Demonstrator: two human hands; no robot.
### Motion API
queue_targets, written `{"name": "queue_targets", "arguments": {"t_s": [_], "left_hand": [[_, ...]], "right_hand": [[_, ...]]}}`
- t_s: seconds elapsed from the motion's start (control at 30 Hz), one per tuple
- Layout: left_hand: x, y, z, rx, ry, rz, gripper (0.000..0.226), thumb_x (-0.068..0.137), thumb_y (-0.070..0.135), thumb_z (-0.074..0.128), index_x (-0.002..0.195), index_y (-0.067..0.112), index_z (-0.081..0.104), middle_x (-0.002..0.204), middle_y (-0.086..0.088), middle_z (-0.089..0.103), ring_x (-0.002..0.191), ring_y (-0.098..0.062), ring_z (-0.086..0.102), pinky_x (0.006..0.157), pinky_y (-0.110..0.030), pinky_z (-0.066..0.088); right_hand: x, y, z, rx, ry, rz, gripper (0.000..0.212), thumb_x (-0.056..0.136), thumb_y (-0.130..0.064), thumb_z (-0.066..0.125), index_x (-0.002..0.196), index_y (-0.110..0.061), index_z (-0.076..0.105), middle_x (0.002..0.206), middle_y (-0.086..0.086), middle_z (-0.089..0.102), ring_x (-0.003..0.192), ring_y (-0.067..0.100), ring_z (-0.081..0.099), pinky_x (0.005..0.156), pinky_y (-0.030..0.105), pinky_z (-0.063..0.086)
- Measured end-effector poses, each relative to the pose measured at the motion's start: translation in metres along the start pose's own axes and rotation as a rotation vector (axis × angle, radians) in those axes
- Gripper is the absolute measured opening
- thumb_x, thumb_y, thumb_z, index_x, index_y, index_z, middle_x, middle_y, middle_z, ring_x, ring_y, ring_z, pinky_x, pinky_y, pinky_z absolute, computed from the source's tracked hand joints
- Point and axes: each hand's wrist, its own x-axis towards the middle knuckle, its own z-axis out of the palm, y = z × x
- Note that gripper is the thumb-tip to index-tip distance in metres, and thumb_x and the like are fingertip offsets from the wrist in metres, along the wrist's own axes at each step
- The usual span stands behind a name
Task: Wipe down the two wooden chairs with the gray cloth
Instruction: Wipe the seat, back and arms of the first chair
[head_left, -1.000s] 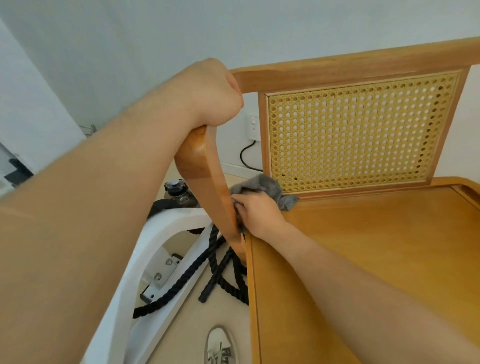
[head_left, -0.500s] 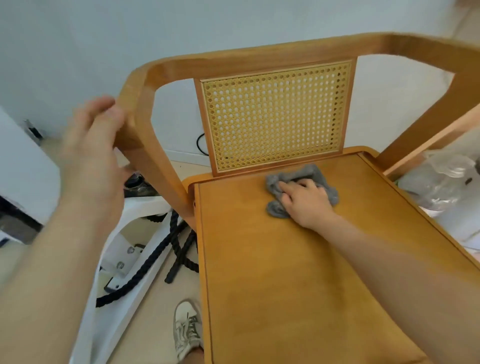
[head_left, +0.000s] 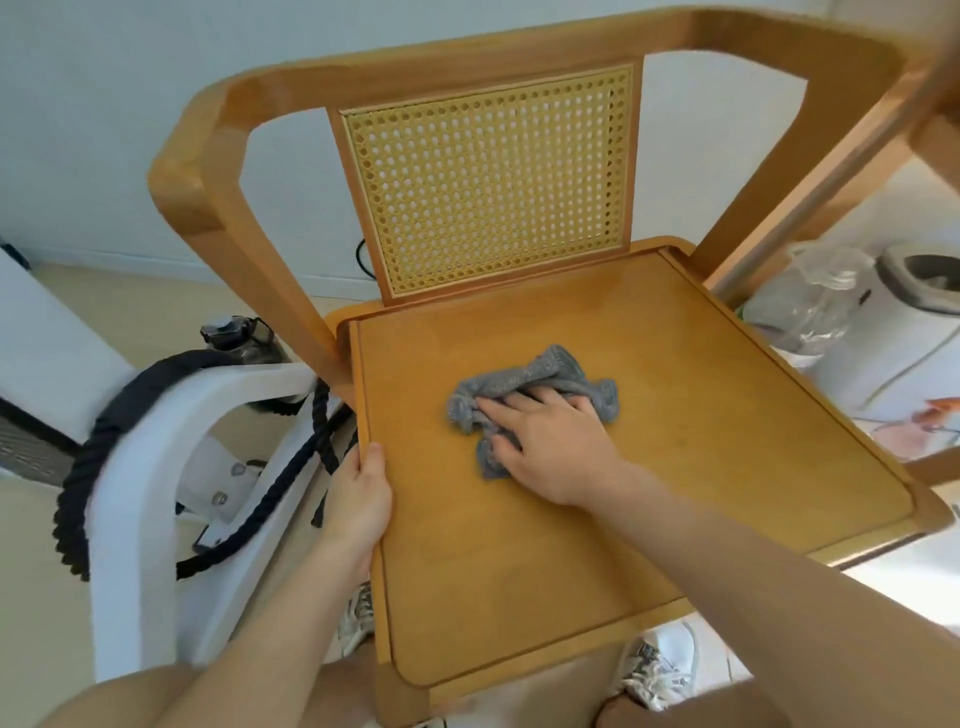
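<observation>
Here we are over the wooden chair (head_left: 701, 441), and the gray cloth (head_left: 524, 382) sits bunched on the seat, a little back of centre, nearer the cane back panel (head_left: 488, 176) than the front edge. The right hand (head_left: 545, 447) lies flat on top of it, fingers spread and straight, pressing it to the wood rather than clutching it. The left hand (head_left: 358, 499) is clamped on the seat's left edge, thumb on top and the other fingers out of sight underneath, steadying the chair.

We'd call this the seat pass, with the front half and the corners not yet done, by our reckoning.

Now, the risks. That cloth is crumpled, not folded, so on a fast stroke a flat palm could slide off and leave it behind, or wipe only a narrow strip. A sweep to the left could run into our own thumb. Push too hard and the chair may shift into the black rope (head_left: 72, 493) and white frame (head_left: 135, 493) just beside it. We can't pick out the second chair for certain from here.
</observation>
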Motion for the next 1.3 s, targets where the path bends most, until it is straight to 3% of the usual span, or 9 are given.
{"name": "queue_targets", "arguments": {"t_s": [0.23, 0.43, 0.6, 0.73, 0.87, 1.0, 1.17, 1.23, 1.3], "left_hand": [[0.069, 0.05, 0.016, 0.081, -0.019, 0.058, 0.049, 0.103, 0.042, 0.029, 0.143, 0.018, 0.043, 0.136, -0.005, 0.052, 0.121, -0.027, 0.05, 0.098, -0.039, 0.041], [0.108, 0.082, 0.02, 0.311, 0.009, 0.136, 0.047, 0.105, 0.032, 0.025, 0.14, 0.009, 0.046, 0.143, -0.015, 0.046, 0.131, -0.031, 0.042, 0.097, -0.031, 0.033], [0.079, 0.054, 0.001, 0.248, -0.162, -0.019, 0.052, 0.098, 0.051, 0.034, 0.139, 0.022, 0.043, 0.131, -0.004, 0.055, 0.113, -0.026, 0.055, 0.097, -0.037, 0.042], [0.057, 0.028, -0.011, 0.156, -0.188, -0.241, 0.062, 0.085, 0.069, 0.046, 0.129, 0.026, 0.05, 0.119, -0.006, 0.064, 0.103, -0.032, 0.063, 0.092, -0.049, 0.05], [0.05, 0.016, -0.016, 0.242, -0.168, -0.161, 0.092, 0.066, 0.083, 0.051, 0.143, 0.033, 0.037, 0.124, -0.006, 0.06, 0.102, -0.035, 0.063, 0.092, -0.054, 0.05], [0.044, 0.013, -0.006, 0.197, -0.09, -0.066, 0.062, 0.08, 0.072, 0.051, 0.133, 0.041, 0.044, 0.117, -0.007, 0.061, 0.099, -0.038, 0.062, 0.089, -0.055, 0.05], [0.071, -0.001, -0.02, 0.147, -0.031, -0.052, 0.027, 0.066, 0.08, 0.058, 0.089, 0.066, 0.056, 0.106, 0.001, 0.07, 0.091, -0.033, 0.068, 0.084, -0.055, 0.053], [0.07, 0.012, -0.018, 0.122, -0.05, -0.023, 0.014, 0.082, 0.067, 0.055, 0.096, 0.066, 0.056, 0.106, 0.0, 0.068, 0.091, -0.032, 0.067, 0.082, -0.05, 0.053], [0.074, 0.025, -0.014, 0.109, -0.071, 0.01, 0.035, 0.087, 0.061, 0.054, 0.121, 0.054, 0.054, 0.111, -0.002, 0.066, 0.092, -0.029, 0.065, 0.078, -0.045, 0.053]], "right_hand": [[-0.018, 0.1, -0.033, 0.013, 0.056, 0.548, 0.052, 0.096, -0.036, 0.032, 0.148, -0.033, 0.029, 0.153, -0.009, 0.032, 0.142, 0.021, 0.022, 0.111, 0.049, 0.019], [0.017, -0.08, 0.024, 0.113, 0.066, -0.013, 0.05, 0.093, -0.033, 0.031, 0.142, -0.033, 0.039, 0.145, -0.009, 0.042, 0.135, 0.021, 0.029, 0.101, 0.044, 0.022], [-0.009, -0.069, 0.023, 0.073, 0.082, -0.137, 0.048, 0.094, -0.034, 0.03, 0.14, -0.033, 0.043, 0.14, -0.01, 0.048, 0.129, 0.018, 0.037, 0.102, 0.043, 0.026], [-0.061, 0.008, 0.007, -0.031, 0.073, 0.054, 0.056, 0.083, -0.041, 0.026, 0.133, -0.037, 0.051, 0.132, -0.015, 0.056, 0.121, 0.016, 0.051, 0.09, 0.041, 0.04], [-0.104, 0.103, -0.023, -0.096, 0.042, 0.381, 0.063, 0.08, -0.046, 0.02, 0.14, -0.038, 0.039, 0.14, -0.015, 0.045, 0.132, 0.016, 0.036, 0.098, 0.043, 0.032], [-0.121, 0.155, -0.037, -0.059, 0.07, 0.598, 0.045, 0.087, -0.043, 0.035, 0.131, -0.033, 0.04, 0.135, -0.01, 0.046, 0.133, 0.02, 0.03, 0.102, 0.051, 0.026], [-0.087, 0.168, -0.044, -0.053, 0.014, 0.684, 0.064, 0.09, -0.065, 0.025, 0.148, -0.038, 0.021, 0.156, -0.008, 0.024, 0.142, 0.027, 0.019, 0.107, 0.054, 0.021], [-0.069, 0.176, -0.043, -0.043, 0.012, 0.671, 0.066, 0.09, -0.067, 0.021, 0.149, -0.041, 0.016, 0.157, -0.008, 0.021, 0.142, 0.028, 0.021, 0.108, 0.054, 0.023], [-0.048, 0.185, -0.041, -0.029, 0.034, 0.675, 0.063, 0.09, -0.067, 0.018, 0.149, -0.044, 0.015, 0.158, -0.008, 0.02, 0.141, 0.029, 0.024, 0.108, 0.054, 0.025]]}}
